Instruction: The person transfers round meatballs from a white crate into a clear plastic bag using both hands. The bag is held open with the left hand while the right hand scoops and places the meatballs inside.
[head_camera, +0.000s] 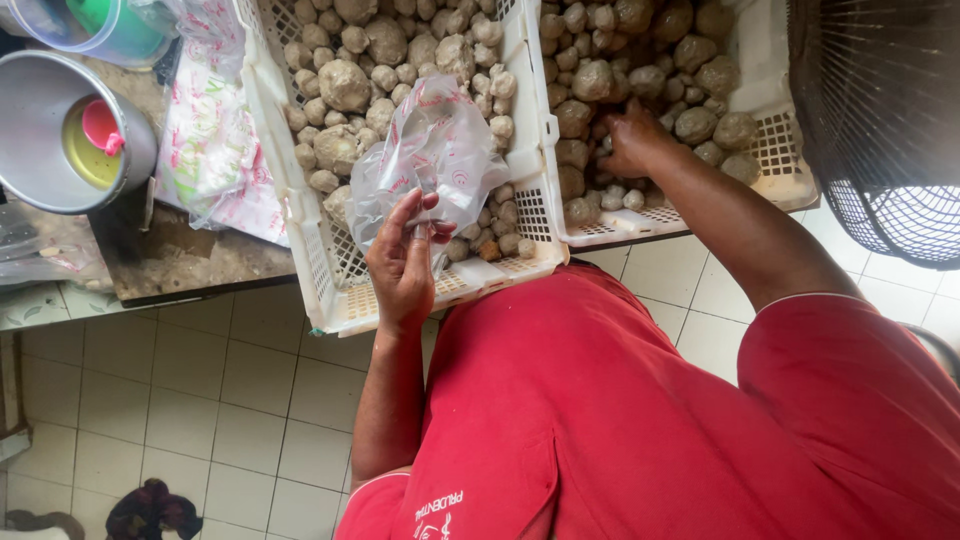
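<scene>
Head view, looking down over a red shirt (600, 420) and a tiled floor (200, 380).

Item 1: left hand (403, 255). Raised over the near edge of the left crate; grip closed on the lower end of a thin plastic bag, thumb and fingers pinching the film.

Item 2: clear plastic bag (430, 155) with faint red print, crumpled, held upright above the left crate's contents. Whether anything is inside cannot be told.

Item 3: left white plastic crate (290, 215), lattice walls, its near corner overhanging the worktop's front edge. Filled with pale grey-brown meatballs (345, 85), large and small mixed.

Item 4: right hand (632, 140). Reaching into the right crate, palm down, fingers curled among the balls; grip narrow, and whether it has closed on one cannot be told.

Item 5: right white plastic crate (770, 150), touching the left crate along its side, near edge also past the worktop's front. Holds darker brown meatballs (700, 50).

Item 6: dark worktop (190, 260), worn surface, carrying both crates.

Item 7: stack of printed plastic bags (210, 150), lying just beside the left crate's outer wall.

Item 8: metal pot (45, 130) at the worktop's far left, with a pink scoop (100, 128) inside.

Item 9: black wire fan guard (880, 120), at the right, beside the right crate.
</scene>
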